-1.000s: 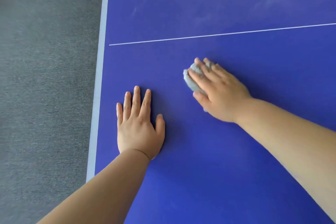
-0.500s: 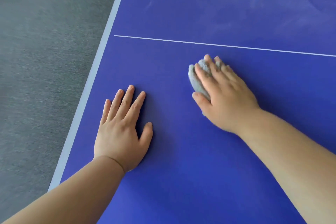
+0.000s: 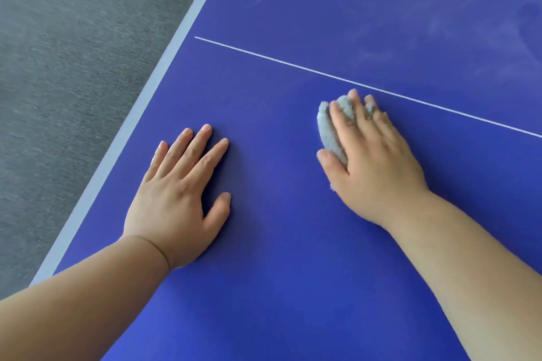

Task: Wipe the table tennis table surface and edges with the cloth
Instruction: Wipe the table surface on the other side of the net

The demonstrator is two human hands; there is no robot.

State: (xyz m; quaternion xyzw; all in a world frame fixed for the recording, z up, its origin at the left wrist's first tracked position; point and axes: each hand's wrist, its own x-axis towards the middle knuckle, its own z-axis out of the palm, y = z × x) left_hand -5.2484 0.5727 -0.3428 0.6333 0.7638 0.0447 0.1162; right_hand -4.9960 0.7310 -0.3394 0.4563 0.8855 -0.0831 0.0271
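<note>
The blue table tennis table (image 3: 293, 287) fills most of the view, with a thin white centre line (image 3: 293, 66) across it and a pale edge stripe (image 3: 164, 67) along its left side. My right hand (image 3: 372, 167) presses a bunched grey cloth (image 3: 330, 129) onto the surface just short of the centre line; fingers lie over the cloth and the thumb hooks its near side. My left hand (image 3: 179, 199) rests flat on the table, fingers straight, near the left edge.
Grey carpet floor (image 3: 73, 82) lies beyond the table's left edge. Faint dusty smears (image 3: 410, 23) mark the blue surface past the centre line.
The view has swung left, so the table edge and centre line now run more slanted. My right hand with the cloth has slid slightly toward the centre line. My left hand stays flat.
</note>
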